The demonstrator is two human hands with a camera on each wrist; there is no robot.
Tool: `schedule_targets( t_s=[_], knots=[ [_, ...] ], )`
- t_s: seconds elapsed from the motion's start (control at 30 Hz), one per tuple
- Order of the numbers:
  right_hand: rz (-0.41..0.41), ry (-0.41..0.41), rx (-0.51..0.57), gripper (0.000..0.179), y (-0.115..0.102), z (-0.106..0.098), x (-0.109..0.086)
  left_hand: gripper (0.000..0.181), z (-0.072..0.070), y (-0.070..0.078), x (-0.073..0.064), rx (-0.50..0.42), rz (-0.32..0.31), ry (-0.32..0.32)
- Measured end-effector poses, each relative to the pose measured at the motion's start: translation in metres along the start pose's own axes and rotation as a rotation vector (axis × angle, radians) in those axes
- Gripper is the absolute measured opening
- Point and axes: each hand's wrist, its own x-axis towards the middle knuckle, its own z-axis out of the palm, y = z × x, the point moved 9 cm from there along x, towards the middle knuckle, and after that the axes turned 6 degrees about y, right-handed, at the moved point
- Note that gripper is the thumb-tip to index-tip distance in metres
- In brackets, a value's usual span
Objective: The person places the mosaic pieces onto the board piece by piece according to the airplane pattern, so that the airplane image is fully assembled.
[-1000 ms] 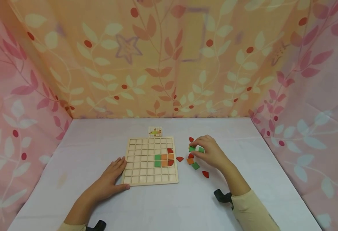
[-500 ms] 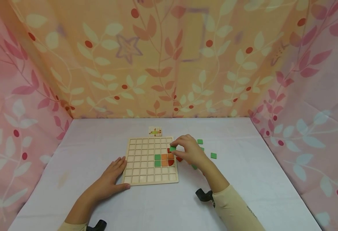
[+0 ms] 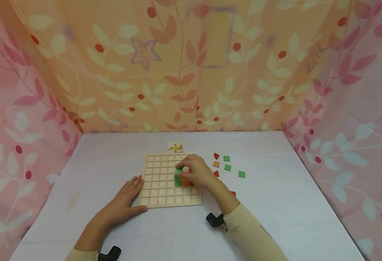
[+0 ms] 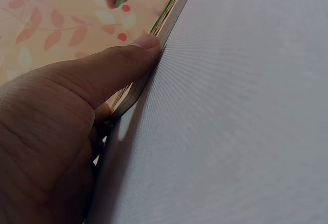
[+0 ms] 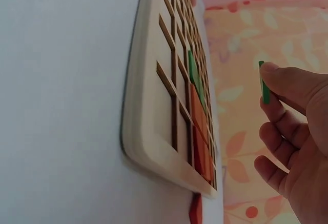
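Note:
My right hand (image 3: 196, 171) pinches a green square tile (image 5: 264, 84) between thumb and fingertips, above the wooden grid board (image 3: 155, 181). In the right wrist view the tile stands on edge, clear of the board. Green tiles, orange tiles (image 3: 186, 183) and red quarter-round pieces fill several cells on the board's right side, partly hidden by the right hand in the head view. My left hand (image 3: 125, 198) lies along the board's left edge with its fingers extended. Its thumb (image 4: 120, 62) touches the rim near the front corner in the left wrist view.
Beyond the board lies a small pattern card (image 3: 175, 147). Loose pieces are scattered right of the board: several green squares (image 3: 241, 174), an orange square (image 3: 216, 164) and red quarter-rounds (image 3: 216, 156). Patterned cloth walls (image 3: 191, 90) surround the white table (image 3: 259, 232).
My right hand has carried the green square tile leftward from the loose pieces to over the board, uncovering several of those pieces. My left hand has stayed at the board's edge.

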Motion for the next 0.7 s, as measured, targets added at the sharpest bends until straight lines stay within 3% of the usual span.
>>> schedule_targets(
  t_s=[0.37, 0.7],
  knots=[
    [-0.001, -0.037, -0.015, 0.031, -0.007, 0.026, 0.009, 0.109, 0.002, -0.002, -0.001, -0.02, -0.006, -0.005],
    [0.046, -0.073, -0.079, 0.028, 0.003, 0.048, 0.019, 0.108, -0.002, 0.001, -0.001, -0.008, -0.007, 0.001]
  ],
)
